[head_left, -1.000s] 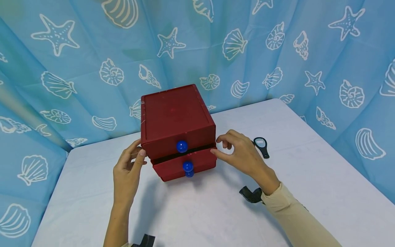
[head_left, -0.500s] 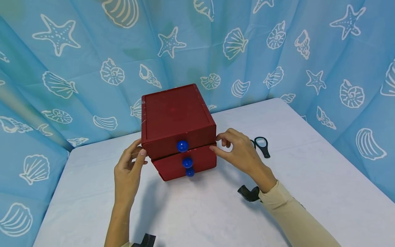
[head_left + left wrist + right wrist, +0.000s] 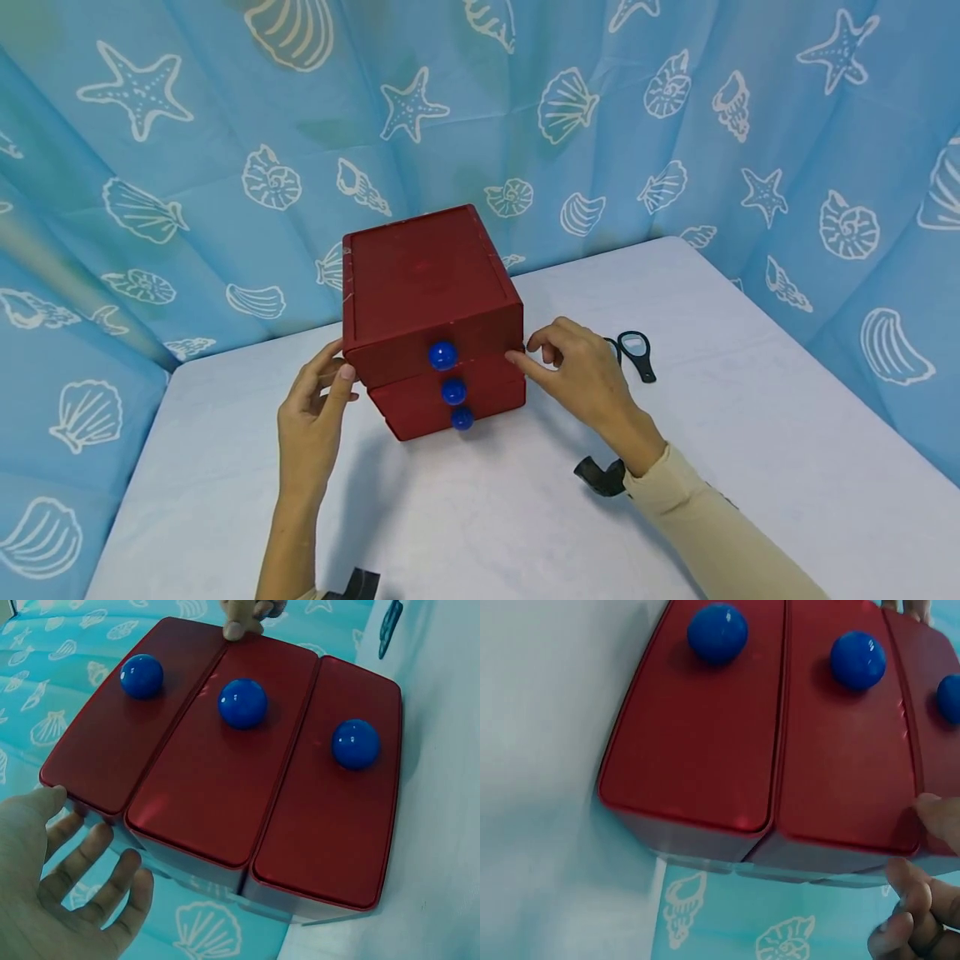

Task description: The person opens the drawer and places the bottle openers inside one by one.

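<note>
A dark red chest of three drawers (image 3: 431, 271) stands on the table, each drawer front bearing a round blue knob. In the head view the top drawer (image 3: 397, 357) and middle drawer (image 3: 491, 372) lie close together. My right hand (image 3: 581, 375) is at the chest's right side, its thumb on the middle drawer's front near the seam and its other fingers loosely bent by the side. At the left side, my left hand (image 3: 311, 417) has its thumb by the top drawer's lower corner; the left wrist view shows its fingers (image 3: 90, 862) spread, holding nothing.
Black-handled scissors (image 3: 636, 354) lie on the white-covered table (image 3: 750, 400), right of the chest and partly hidden by the right hand. A blue curtain (image 3: 465, 100) with white seashells and starfish hangs behind. Black wrist straps (image 3: 600, 477) show at both sleeves.
The middle drawer, which stuck out slightly with a dark gap above it, has slid in flush beneath the top one. My right thumb moved in with it; the left hand stayed put.
</note>
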Demonstrator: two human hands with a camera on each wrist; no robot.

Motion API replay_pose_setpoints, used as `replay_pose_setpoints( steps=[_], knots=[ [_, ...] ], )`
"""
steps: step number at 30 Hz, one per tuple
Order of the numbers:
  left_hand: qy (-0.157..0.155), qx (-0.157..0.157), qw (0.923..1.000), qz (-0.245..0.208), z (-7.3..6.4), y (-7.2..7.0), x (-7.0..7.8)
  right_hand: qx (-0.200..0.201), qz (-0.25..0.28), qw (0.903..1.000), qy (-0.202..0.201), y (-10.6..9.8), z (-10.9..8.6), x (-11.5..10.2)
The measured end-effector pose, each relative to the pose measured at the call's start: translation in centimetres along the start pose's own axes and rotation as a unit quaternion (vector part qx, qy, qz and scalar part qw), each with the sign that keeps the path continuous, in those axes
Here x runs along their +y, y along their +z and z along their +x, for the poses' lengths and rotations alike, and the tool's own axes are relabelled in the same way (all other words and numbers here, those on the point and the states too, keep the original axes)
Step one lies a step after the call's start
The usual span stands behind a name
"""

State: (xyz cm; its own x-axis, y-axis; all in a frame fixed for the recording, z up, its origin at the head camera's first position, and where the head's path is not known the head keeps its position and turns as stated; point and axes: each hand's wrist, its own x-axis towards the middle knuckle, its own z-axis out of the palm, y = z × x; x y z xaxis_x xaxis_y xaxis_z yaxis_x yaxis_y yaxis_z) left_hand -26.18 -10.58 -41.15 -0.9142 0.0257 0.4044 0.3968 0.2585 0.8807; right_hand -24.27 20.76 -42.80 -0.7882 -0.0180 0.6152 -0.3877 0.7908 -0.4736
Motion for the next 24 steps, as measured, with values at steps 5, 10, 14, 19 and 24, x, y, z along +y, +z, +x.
replay_pose_setpoints(
  steps=[5, 10, 14, 19, 24],
  knots=[
    [0.003, 0.005, 1.0000, -0.003, 0.2, -0.3, -0.1, -0.063, -0.004, 0.9979, -0.016, 0.5, -0.5, -1.4],
    [-0.001, 0.002, 1.0000, 0.005, 0.4, 0.0, 0.8, -0.147, -0.009, 0.9892, -0.001, 2.6, -1.9, -2.5],
    [-0.002, 0.001, 1.0000, 0.000, 0.1, 0.1, 2.5, -0.168, -0.023, 0.9856, -0.002, 4.7, -2.9, -3.0],
    [-0.006, 0.003, 1.0000, 0.003, -0.1, 0.0, 3.5, -0.160, -0.022, 0.9868, -0.010, 6.3, -3.3, -3.5],
    [-0.004, 0.002, 1.0000, 0.003, 0.1, -0.3, 3.5, -0.161, -0.021, 0.9867, -0.003, 7.5, -3.4, -4.0]
  ],
)
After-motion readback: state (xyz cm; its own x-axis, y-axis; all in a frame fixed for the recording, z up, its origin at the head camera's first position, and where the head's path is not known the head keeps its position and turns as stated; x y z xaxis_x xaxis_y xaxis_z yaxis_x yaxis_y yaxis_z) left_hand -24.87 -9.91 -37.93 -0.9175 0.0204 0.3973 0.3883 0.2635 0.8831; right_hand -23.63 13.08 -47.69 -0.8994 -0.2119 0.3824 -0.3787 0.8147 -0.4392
